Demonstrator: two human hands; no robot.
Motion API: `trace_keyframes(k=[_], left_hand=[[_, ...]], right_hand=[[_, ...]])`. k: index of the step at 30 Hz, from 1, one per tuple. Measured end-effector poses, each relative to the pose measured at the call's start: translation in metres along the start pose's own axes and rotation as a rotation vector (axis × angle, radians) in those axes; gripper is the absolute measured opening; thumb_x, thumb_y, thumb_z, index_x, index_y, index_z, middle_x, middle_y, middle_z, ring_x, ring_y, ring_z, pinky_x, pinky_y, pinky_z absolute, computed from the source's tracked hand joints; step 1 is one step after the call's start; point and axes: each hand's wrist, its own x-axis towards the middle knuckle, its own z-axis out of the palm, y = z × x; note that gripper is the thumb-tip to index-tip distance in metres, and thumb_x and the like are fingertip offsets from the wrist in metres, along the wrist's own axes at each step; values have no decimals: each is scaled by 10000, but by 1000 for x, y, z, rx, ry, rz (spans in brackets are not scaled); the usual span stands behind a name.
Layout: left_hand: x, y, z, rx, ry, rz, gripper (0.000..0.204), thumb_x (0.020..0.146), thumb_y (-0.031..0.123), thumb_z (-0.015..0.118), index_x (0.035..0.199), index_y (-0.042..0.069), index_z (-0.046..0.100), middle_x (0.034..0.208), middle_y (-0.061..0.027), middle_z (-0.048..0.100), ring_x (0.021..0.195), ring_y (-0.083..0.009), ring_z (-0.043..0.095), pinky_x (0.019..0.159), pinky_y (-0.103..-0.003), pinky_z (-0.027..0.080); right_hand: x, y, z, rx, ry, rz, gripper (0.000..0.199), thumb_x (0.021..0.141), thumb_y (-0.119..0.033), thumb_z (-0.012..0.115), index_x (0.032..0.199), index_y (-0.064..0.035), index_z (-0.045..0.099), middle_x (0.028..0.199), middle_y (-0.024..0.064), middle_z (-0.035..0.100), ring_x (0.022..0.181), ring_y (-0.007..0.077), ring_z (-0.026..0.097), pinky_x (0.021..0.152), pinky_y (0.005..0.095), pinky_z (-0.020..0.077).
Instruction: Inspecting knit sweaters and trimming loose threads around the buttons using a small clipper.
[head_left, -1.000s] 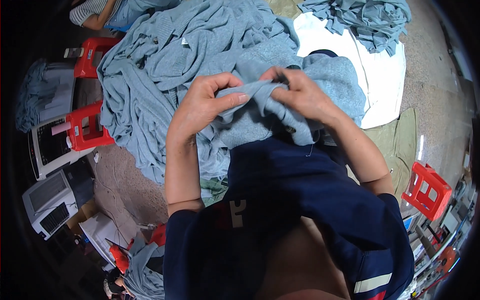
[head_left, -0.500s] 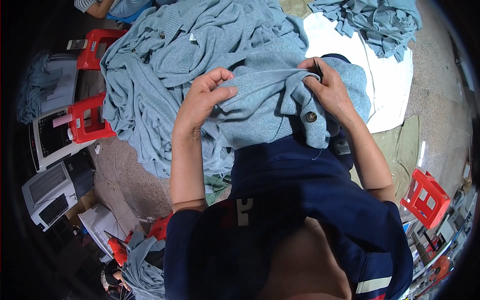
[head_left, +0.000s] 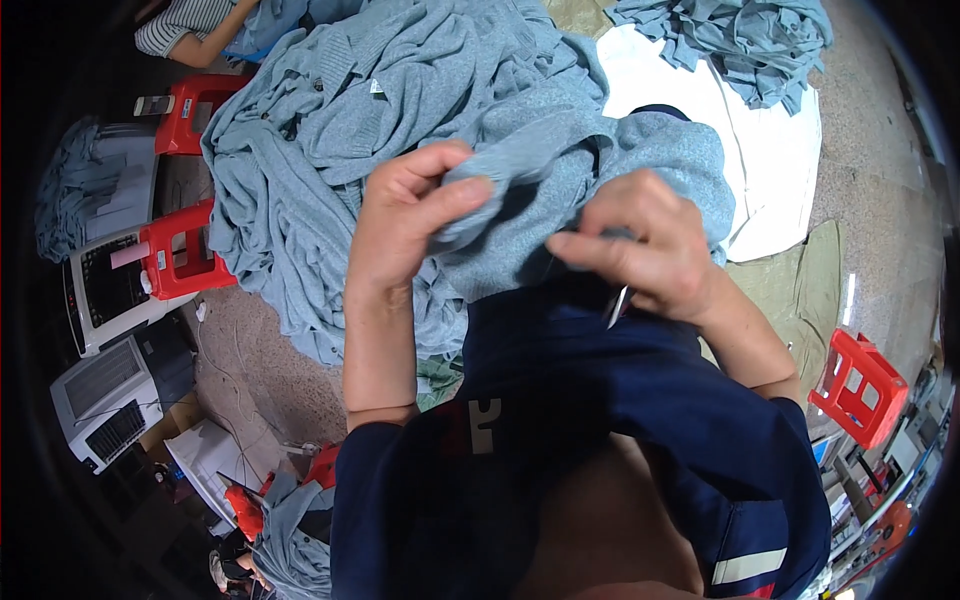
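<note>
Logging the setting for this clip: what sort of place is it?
Probably a small garment workshop. A big heap of blue-grey knitwear covers the floor, a second pile lies farther off, red plastic stools stand about, and both hands work one knitted piece.

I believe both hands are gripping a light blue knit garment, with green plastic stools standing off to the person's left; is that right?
Not quite: the stools are red, not green, as the head view shows. The rest holds: the left hand and right hand both grip the light blue knit garment, and those stools stand to the person's left.
</note>
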Motion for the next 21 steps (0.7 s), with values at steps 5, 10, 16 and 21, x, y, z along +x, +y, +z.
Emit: trace_keyframes(k=[5, 10, 16, 21], left_hand=[[2, 8, 27, 267, -155, 156, 146, 847, 56, 681, 936, -50, 634, 881, -32, 596, 817, -101, 534, 738, -238, 423], [1, 4, 18, 406, -116, 272, 265, 804, 90, 725, 996, -55, 616, 921, -56, 613, 879, -134, 569, 790, -253, 448], [0, -1, 21, 674, -177, 396, 295, 797, 160, 745, 998, -9, 610, 904, -148, 584, 822, -319, 589, 722, -362, 479], [-8, -5, 25, 903, -179, 579, 284, 850, 140, 687, 1073, -11, 597, 894, -139, 551, 797, -321, 568, 688, -377, 476]], right_hand=[[4, 11, 20, -247, 187, -158, 225, 627, -24, 709, 846, -22, 657, 801, 48, 609, 645, 161, 590, 498, 242, 473], [6, 20, 30, -215, 182, -139, 196, 634, -31, 709, 807, -9, 622, 813, 74, 600, 653, 186, 589, 500, 263, 462], [-6, 26, 38, 66, 36, 121, 268, 625, 30, 705, 853, -15, 574, 988, 167, 554, 821, 335, 584, 666, 377, 490], [-4, 20, 40, 227, -43, 474, 330, 668, 51, 727, 931, -36, 547, 867, 107, 566, 669, 226, 584, 582, 330, 465]])
